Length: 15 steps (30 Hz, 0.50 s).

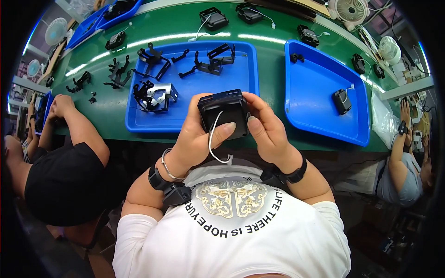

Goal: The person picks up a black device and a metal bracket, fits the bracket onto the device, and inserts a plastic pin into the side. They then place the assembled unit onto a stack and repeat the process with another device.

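Black and boxy, a cased unit point(223, 103) is being held clamped between both hands, raised over the near edge of the green surface point(271, 99), beside the near right corner of the left tray point(232, 83), which is blue. The left hand point(191, 139) is gripping its left side, thumb lying on the face, where a white cable point(211, 140) is looping down with its plug hanging below. The right hand point(271, 134) is holding the right side, fingers curling behind. Black brackets point(213, 62) are lying toward the left tray's far edge, and a shiny bracket cluster point(156, 97) is standing near its left edge. Inside the right tray point(315, 92), also blue, another unit point(342, 103) is lying toward the right edge, while a small black part point(296, 58) is resting by the far left corner. More units point(214, 20) are lining the surface's far edge.
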### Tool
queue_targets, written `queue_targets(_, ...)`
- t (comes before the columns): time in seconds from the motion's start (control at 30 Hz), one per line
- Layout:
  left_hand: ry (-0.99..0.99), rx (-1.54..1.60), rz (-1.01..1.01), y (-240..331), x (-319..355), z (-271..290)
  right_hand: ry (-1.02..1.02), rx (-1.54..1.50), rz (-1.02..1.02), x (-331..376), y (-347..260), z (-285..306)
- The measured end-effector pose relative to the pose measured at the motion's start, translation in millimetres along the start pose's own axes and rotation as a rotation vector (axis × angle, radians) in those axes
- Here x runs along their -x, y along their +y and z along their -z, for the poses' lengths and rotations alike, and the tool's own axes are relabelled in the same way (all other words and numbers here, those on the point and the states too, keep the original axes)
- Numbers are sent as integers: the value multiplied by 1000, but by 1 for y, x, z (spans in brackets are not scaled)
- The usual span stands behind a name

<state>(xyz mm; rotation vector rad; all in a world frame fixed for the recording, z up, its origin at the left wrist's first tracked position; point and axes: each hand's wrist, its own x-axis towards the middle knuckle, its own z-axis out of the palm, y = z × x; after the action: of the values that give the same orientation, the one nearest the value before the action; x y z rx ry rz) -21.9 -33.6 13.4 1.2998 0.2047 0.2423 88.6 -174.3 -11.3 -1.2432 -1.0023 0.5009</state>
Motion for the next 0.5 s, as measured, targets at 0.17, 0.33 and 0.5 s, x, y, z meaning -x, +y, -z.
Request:
queue_targets(0.17,-68,-359,-314,-8,1,-1,120,-53,-29,8,-1,-8)
queue_targets(0.33,-34,51,118,5,4,3,-13,-222,-77,3,-14,-2)
queue_targets(0.5,-103,-219,-139,-5,4,-2,84,90,-104,10,-3,-5)
